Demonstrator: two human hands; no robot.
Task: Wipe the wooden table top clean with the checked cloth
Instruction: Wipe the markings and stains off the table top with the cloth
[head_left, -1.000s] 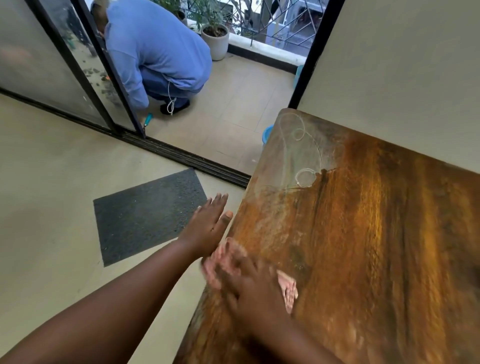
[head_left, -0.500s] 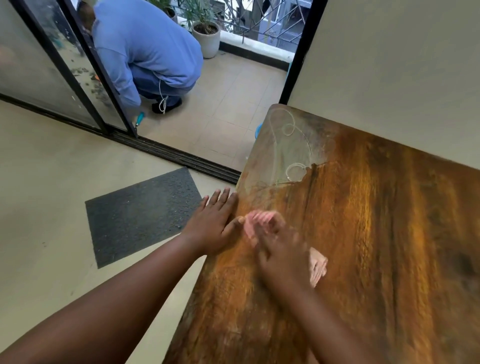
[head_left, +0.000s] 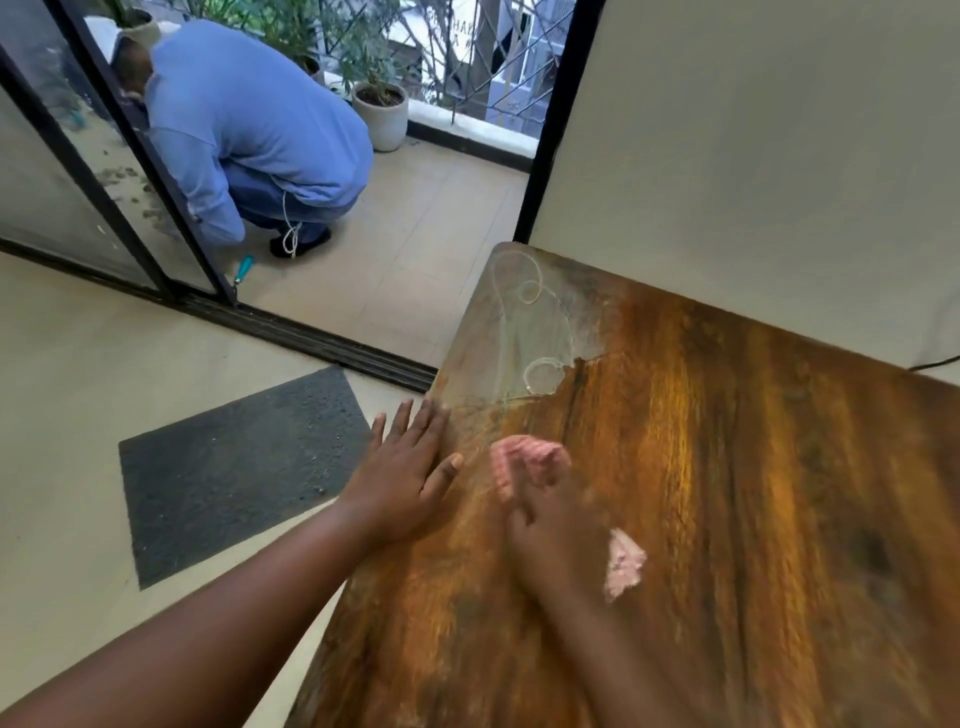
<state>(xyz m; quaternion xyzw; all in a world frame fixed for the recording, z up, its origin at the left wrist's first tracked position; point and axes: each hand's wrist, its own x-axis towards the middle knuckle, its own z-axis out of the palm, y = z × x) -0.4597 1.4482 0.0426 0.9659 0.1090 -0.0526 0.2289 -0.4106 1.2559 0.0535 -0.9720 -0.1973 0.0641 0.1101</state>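
- The brown wooden table top (head_left: 727, 519) fills the right and near part of the view, with its far edge against a plain cream wall (head_left: 753, 130).
- The far left corner of the table top carries a pale, dull film (head_left: 519, 332) with looped and ring-shaped white marks; the rest of the surface shows a glossy brown grain.
- The pink-and-white checked cloth (head_left: 524, 457) lies on the table top near its left edge, just on the near side of the pale film.
- The right hand (head_left: 558, 530) lies palm down on the cloth, fingers spread flat and pressing, not clenched. Cloth shows past the fingertips on the far side and again at the right side of the hand. The hand and cloth are blurred.
- The left hand (head_left: 408, 483) rests open at the left edge of the table top, fingers released and extended, thumb lying on the wood. It grasps nothing.
- The two hands are near each other but apart.
- A dark grey rectangular floor mat (head_left: 234, 467) lies on the cream floor to the left of the table.
- Beyond a black sliding-door track (head_left: 311, 338), a person in a blue top (head_left: 249, 119) crouches on the tiled balcony.
- A pale round plant pot (head_left: 382, 117) stands at the far side of the balcony.
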